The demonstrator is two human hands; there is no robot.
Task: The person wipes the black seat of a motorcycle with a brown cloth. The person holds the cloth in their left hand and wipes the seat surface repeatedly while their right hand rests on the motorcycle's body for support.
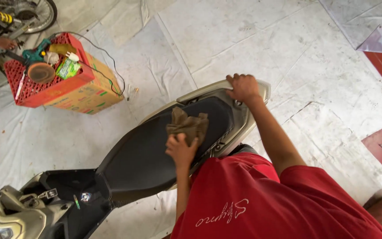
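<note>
I stand over a scooter with a long black seat. My left hand presses a crumpled brown cloth onto the seat's rear half. My right hand is closed over the beige rear grab rail at the tail of the scooter. My red shirt fills the lower right of the view and hides the seat's near edge.
A red plastic crate with a polishing tool, a green box and small items sits on a cardboard box at the upper left. Another person's hand is by a motorbike wheel. White sheeting covers the floor.
</note>
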